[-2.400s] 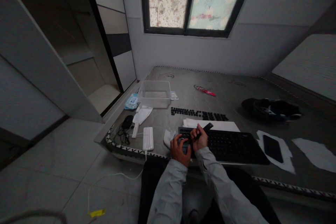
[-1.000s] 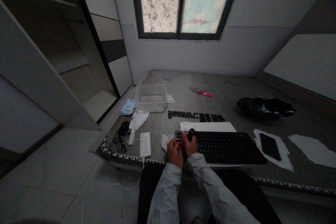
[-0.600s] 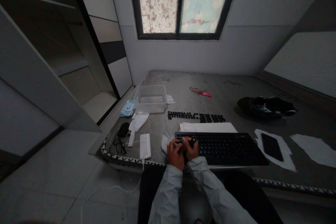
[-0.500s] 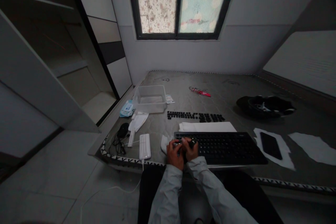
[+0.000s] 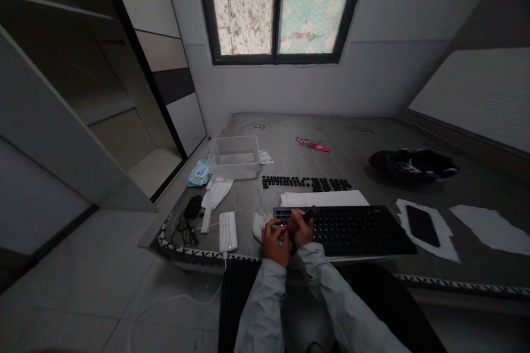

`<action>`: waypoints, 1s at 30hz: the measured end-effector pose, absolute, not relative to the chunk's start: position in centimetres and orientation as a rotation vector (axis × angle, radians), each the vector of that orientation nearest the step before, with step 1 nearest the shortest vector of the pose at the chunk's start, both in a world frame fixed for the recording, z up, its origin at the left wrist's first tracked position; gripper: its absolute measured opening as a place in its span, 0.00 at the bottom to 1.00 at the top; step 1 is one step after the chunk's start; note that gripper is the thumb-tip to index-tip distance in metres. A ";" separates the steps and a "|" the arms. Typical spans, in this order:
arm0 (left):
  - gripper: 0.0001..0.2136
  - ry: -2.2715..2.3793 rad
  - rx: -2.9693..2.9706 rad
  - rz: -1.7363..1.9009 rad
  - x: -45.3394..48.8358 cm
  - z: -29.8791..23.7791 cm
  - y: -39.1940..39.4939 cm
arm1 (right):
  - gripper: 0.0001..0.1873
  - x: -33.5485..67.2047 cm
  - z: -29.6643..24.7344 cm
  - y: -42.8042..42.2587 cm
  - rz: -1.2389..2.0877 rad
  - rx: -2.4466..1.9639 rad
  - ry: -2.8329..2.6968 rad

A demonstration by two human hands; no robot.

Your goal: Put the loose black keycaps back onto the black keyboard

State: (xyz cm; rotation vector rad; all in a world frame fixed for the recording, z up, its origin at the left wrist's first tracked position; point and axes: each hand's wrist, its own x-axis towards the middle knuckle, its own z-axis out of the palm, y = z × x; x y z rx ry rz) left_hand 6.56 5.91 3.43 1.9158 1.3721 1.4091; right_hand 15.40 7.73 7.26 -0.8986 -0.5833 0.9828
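Observation:
A black keyboard [image 5: 351,229] lies near the front edge of the bed-like surface, in front of me. At its left end rests my left hand [image 5: 275,241], fingers bent and closed together over the corner; what they pinch, if anything, is hidden. Right beside it, my right hand [image 5: 301,229] is closed round a short dark stick-shaped tool [image 5: 309,213] that tilts up to the right over the keys. The tool's lower end is hidden by my fingers. Beyond the keyboard, loose black keycaps [image 5: 285,181] lie in rows on the grey cover.
Left of my hands are a white power strip [image 5: 227,231], a black mouse [image 5: 192,207] and a clear plastic box [image 5: 235,160]. White paper [image 5: 327,198] lies behind the keyboard. On the right are a phone [image 5: 422,226] on paper and a black cap [image 5: 414,165].
My right hand has turned and risen slightly, so more of the dark tool shows above it. The left hand stays at the keyboard's left end. The whole view has shifted slightly.

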 end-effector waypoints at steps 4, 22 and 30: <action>0.09 1.363 1.922 1.413 6.5 3.7 5.7 | 0.22 15.9 7.8 8.4 1.053 -0.820 -0.546; 0.17 1.341 1.932 1.444 6.5 4.1 5.6 | 0.24 17.3 9.7 7.9 1.232 -0.763 -0.731; 0.11 1.365 1.888 1.482 6.8 3.5 5.8 | 0.22 17.4 9.9 7.8 1.306 -0.780 -0.624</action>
